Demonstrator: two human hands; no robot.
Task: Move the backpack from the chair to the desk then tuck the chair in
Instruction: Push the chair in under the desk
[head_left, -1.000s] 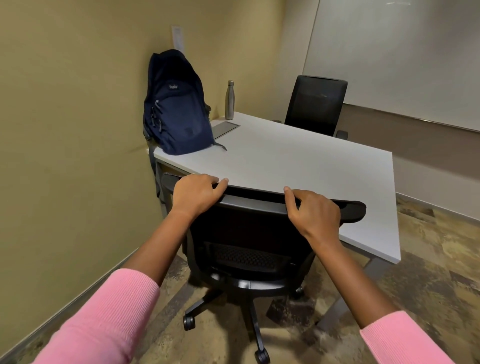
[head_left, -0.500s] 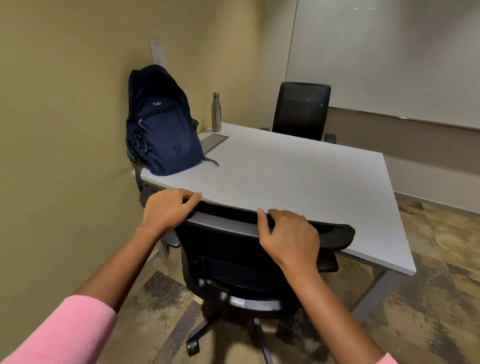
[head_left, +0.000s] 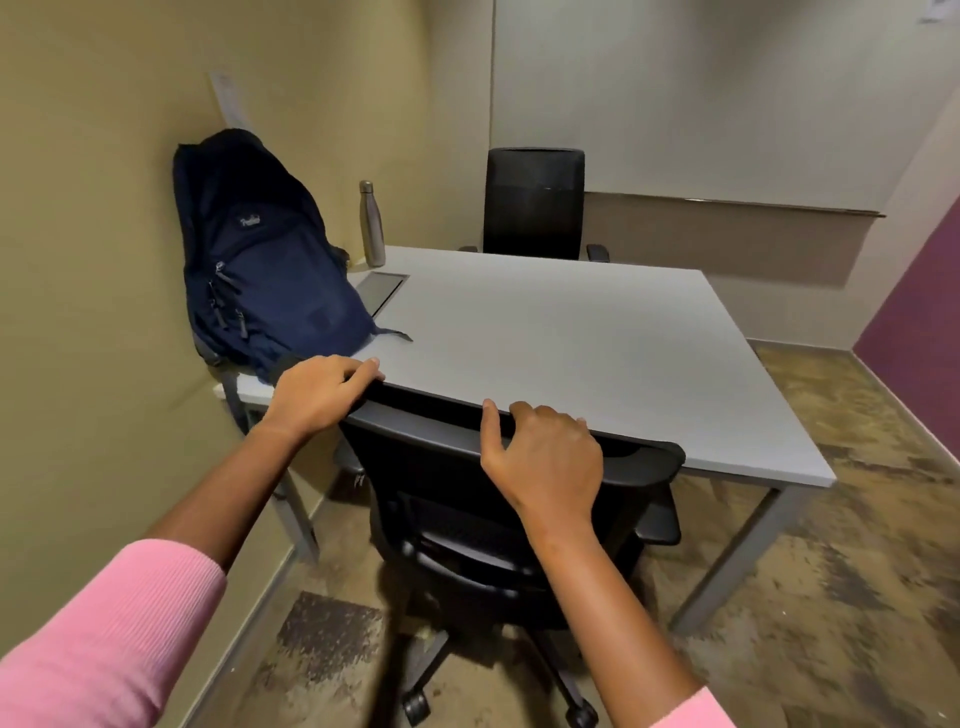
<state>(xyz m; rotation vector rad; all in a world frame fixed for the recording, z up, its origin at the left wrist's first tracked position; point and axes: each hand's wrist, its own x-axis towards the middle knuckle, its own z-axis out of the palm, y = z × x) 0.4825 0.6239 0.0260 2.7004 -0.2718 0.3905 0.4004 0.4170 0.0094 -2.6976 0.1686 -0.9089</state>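
Observation:
A navy blue backpack (head_left: 265, 260) stands upright on the near left corner of the grey desk (head_left: 571, 338), leaning against the yellow wall. A black mesh office chair (head_left: 467, 514) stands at the desk's near edge, the top of its backrest against that edge and its seat underneath. My left hand (head_left: 317, 392) grips the left end of the backrest's top rail. My right hand (head_left: 545, 457) rests curled over the same rail further right. Pink sleeves cover both forearms.
A steel bottle (head_left: 372, 224) stands at the desk's far left, beside a flush grey panel (head_left: 383, 292). A second black chair (head_left: 534, 202) faces the far side. The wall runs close on the left; patterned carpet (head_left: 831, 597) lies open on the right.
The chair has rolled further in until its backrest meets the desk edge. Both hands stayed on the top rail. My view has shifted closer and to the right.

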